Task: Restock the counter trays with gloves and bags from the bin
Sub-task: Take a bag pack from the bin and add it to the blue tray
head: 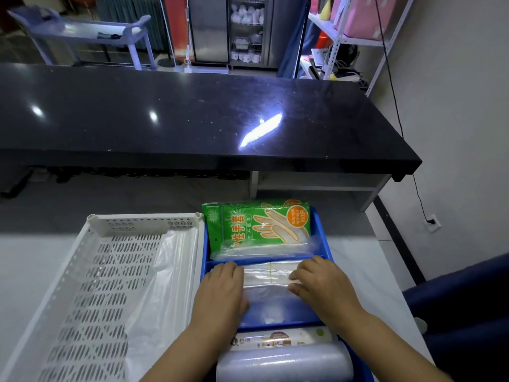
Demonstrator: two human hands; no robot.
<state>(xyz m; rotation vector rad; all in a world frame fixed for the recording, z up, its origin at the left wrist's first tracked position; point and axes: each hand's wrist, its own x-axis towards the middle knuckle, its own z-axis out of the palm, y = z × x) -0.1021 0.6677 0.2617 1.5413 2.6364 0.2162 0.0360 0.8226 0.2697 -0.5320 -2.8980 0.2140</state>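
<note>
A blue divided tray (321, 232) stands on the white counter. Its far compartment holds a green pack of disposable gloves (256, 226). In the middle compartment lies a flat stack of clear plastic bags (268, 282). My left hand (223, 289) presses on the stack's left end and my right hand (319, 282) on its right end, fingers flat on the plastic. The near compartment holds a labelled roll of bags (281, 339) and a plain clear roll (283, 363). A white perforated bin (91, 285) sits to the left, with a thin white plastic bag (168, 271) along its right side.
A long black counter (192, 117) runs across behind the tray, beyond a grey gap. A metal shelf rack (355, 37) stands at the back right. A dark blue seat (468, 312) is at the right edge, and a cable hangs to a wall socket (432, 222).
</note>
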